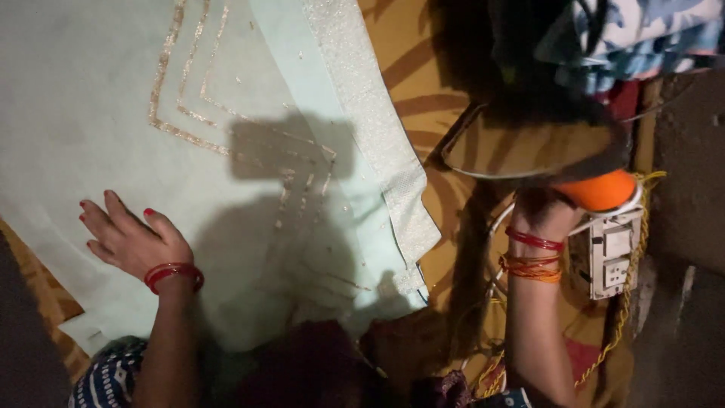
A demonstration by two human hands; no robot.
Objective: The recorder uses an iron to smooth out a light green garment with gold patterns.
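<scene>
A pale mint cloth (98,98) with gold zigzag embroidery and a sparkly border lies spread over a patterned yellow-brown surface (408,53). My left hand (128,238), wearing red bangles, rests flat on the cloth near its lower left, fingers apart. My right hand (540,211), with red and orange bangles at the wrist, is lifted to the right of the cloth and grips a clothes iron (529,147) with an orange handle end; its shiny soleplate faces the camera and reflects the surface pattern.
A white socket box (613,257) with a yellow cord (627,302) sits just right of my right wrist. White cable loops beside it. Blue-white printed fabric (642,30) lies at the top right. A dark wall runs along the right edge.
</scene>
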